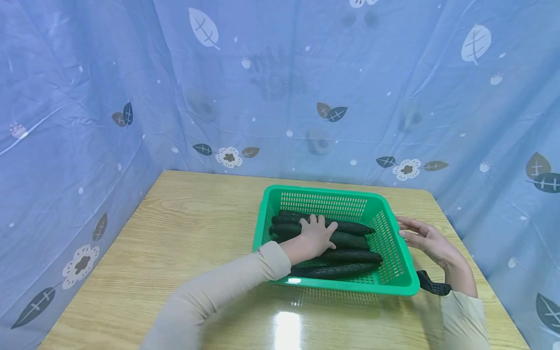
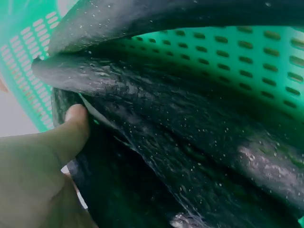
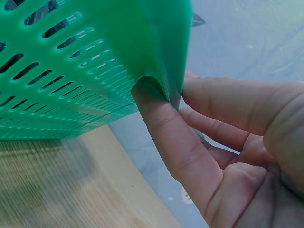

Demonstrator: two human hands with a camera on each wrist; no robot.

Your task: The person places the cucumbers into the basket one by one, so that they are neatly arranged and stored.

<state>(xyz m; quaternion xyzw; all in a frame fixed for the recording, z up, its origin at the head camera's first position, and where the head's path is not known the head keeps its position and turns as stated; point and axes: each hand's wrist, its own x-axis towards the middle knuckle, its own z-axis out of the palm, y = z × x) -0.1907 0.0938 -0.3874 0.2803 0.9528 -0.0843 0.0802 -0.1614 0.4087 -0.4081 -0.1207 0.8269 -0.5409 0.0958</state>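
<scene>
Several dark green cucumbers (image 1: 345, 271) lie side by side in a green plastic basket (image 1: 332, 286) with slotted walls. My left hand (image 1: 314, 239) reaches in from the left and rests on the middle cucumbers, fingers spread. In the left wrist view its thumb (image 2: 76, 118) touches a cucumber, while the other fingers are mostly hidden. At the basket's right side, my right hand (image 1: 430, 240) holds the rim. The right wrist view shows the rim (image 3: 173, 57) pinched between thumb and fingers.
The basket stands on a wood-grain table (image 1: 192, 228), near its back right part. Blue patterned curtain (image 1: 280, 97) hangs behind and on both sides of the table. A black device (image 1: 433, 284) sits at the right wrist, close to the basket's front right corner.
</scene>
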